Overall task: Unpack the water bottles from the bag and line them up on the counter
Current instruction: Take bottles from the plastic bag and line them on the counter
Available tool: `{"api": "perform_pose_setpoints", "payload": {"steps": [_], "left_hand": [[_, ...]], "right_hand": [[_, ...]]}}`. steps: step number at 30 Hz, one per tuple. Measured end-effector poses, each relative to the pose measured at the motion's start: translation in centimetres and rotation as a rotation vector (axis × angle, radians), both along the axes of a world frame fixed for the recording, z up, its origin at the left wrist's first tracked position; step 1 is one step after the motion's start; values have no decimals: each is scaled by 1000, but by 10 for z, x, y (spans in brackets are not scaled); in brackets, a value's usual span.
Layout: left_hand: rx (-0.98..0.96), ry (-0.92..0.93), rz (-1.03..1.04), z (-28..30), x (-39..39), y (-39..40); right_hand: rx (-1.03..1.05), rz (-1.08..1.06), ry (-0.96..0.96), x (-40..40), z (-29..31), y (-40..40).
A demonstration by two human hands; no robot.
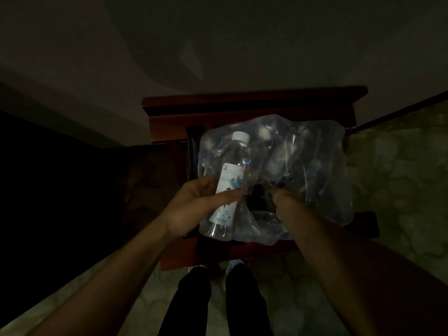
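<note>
The left hand [194,207] is wrapped around a clear water bottle [229,185] with a white cap, held against the 9 o'clock side of the plastic bag [303,170] lying on the dark wooden desk [242,103]. At the bag's 6 o'clock edge the right hand [286,202] pinches the wrap, fingers closed. More bottles show dimly inside.

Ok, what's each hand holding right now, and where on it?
The left hand grips a water bottle around its labelled middle. The right hand is at the torn opening of the plastic bag; too dark to tell whether it grips it.
</note>
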State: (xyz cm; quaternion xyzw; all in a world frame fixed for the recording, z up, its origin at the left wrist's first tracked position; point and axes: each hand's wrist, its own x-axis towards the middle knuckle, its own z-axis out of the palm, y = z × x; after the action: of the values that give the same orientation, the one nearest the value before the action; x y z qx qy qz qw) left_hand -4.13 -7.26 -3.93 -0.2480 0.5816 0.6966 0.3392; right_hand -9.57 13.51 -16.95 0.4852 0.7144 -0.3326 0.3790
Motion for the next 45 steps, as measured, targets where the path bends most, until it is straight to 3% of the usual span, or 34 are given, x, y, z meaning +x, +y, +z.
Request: {"api": "perform_pose_setpoints", "payload": {"steps": [8,13,17,28,34,41,45], "left_hand": [[0,-3,60,-1,2,2],[-22,-8,74,-3,5,4],[-2,-25,97,-4,6,9],[35,-38,169,2,12,25],[71,-38,162,12,22,19],[208,-58,100,31,34,10],[271,-37,91,54,36,12]], "right_hand": [[-32,-216,216,-7,40,-13],[-393,-514,301,-7,61,-20],[-369,-624,183,1,84,-27],[-485,-538,187,38,149,-24],[-529,-385,255,59,190,-19],[-707,-305,195,77,224,-19],[-671,-193,212,83,238,-11]]}}
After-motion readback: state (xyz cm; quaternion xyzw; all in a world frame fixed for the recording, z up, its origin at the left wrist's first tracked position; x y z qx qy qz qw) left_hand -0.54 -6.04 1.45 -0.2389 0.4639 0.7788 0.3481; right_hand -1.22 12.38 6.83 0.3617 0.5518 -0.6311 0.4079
